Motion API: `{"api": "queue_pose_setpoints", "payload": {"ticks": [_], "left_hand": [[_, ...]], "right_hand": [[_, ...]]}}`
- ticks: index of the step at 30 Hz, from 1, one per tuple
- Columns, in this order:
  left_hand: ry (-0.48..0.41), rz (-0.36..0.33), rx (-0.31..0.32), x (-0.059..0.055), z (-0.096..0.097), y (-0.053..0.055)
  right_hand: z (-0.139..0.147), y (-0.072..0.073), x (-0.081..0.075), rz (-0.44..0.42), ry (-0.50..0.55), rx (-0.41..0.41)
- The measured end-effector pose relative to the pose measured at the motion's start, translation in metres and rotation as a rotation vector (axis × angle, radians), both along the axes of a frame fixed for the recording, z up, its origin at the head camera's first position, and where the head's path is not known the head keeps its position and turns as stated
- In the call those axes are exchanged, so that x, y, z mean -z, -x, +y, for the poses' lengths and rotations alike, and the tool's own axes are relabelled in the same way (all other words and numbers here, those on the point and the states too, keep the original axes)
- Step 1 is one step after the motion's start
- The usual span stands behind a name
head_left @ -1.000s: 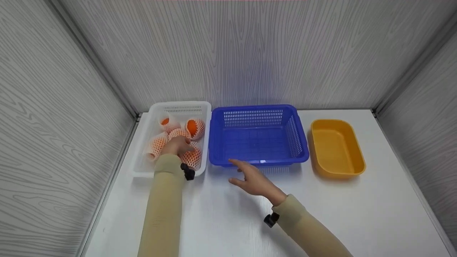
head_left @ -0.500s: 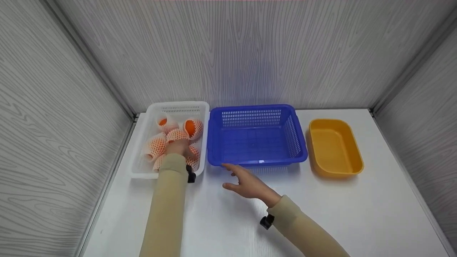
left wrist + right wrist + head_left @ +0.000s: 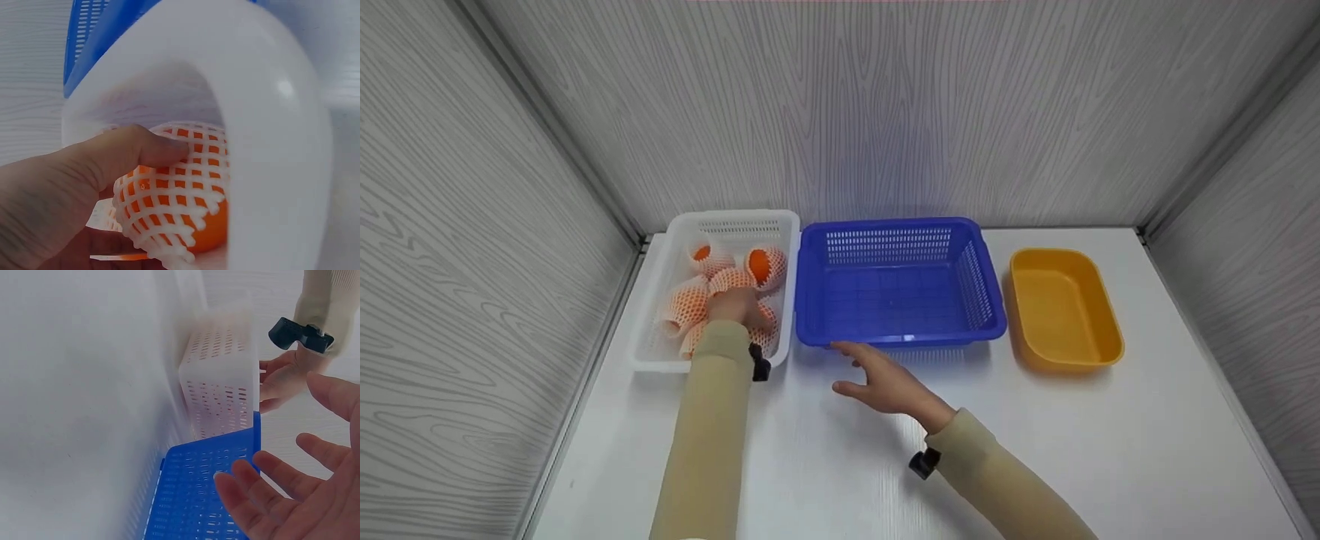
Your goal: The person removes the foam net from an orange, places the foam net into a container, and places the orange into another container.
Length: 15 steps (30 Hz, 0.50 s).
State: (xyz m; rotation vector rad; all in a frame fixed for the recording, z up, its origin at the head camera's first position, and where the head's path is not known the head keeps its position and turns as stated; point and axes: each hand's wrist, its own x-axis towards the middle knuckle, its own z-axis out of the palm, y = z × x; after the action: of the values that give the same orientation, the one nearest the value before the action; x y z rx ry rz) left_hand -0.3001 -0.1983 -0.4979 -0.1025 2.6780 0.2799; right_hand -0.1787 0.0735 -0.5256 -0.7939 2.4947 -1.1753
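My left hand (image 3: 733, 306) reaches down into the white basket (image 3: 660, 367). It grips an orange fruit in a white foam net (image 3: 174, 197); the thumb presses on the top side and curled fingers pass beneath, partly hidden. Around that hand lie several more net-wrapped fruits, such as one at the left (image 3: 688, 306) and one at the back right (image 3: 767, 268). My right hand (image 3: 885, 381) hovers with spread fingers just off the front rim of the blue basket (image 3: 900, 340), holding nothing.
The blue basket stands right beside the white one, with nothing seen inside. Farther right is a yellow tray (image 3: 1065, 366). Grey wood-patterned panels (image 3: 840, 112) rise behind and on both sides of the white table (image 3: 825, 465).
Over the past second my left hand has shifted slightly right and closed around a fruit at the basket's front. The right hand has drifted only a little left.
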Motion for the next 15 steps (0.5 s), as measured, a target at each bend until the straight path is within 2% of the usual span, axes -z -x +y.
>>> {"api": "queue_pose_setpoints", "payload": {"ticks": [8, 11, 15], "left_hand": [[-0.187, -0.006, -0.070, -0.014, -0.012, -0.004], [-0.214, 0.029, -0.049, -0.022, -0.014, -0.008], [-0.215, 0.134, 0.018, -0.035, -0.012, -0.017]], "right_hand": [[0.009, -0.001, -0.004, -0.035, 0.057, 0.016], [0.012, -0.002, -0.004, -0.042, 0.093, 0.015], [0.018, -0.002, -0.004, -0.051, 0.144, 0.026]]}}
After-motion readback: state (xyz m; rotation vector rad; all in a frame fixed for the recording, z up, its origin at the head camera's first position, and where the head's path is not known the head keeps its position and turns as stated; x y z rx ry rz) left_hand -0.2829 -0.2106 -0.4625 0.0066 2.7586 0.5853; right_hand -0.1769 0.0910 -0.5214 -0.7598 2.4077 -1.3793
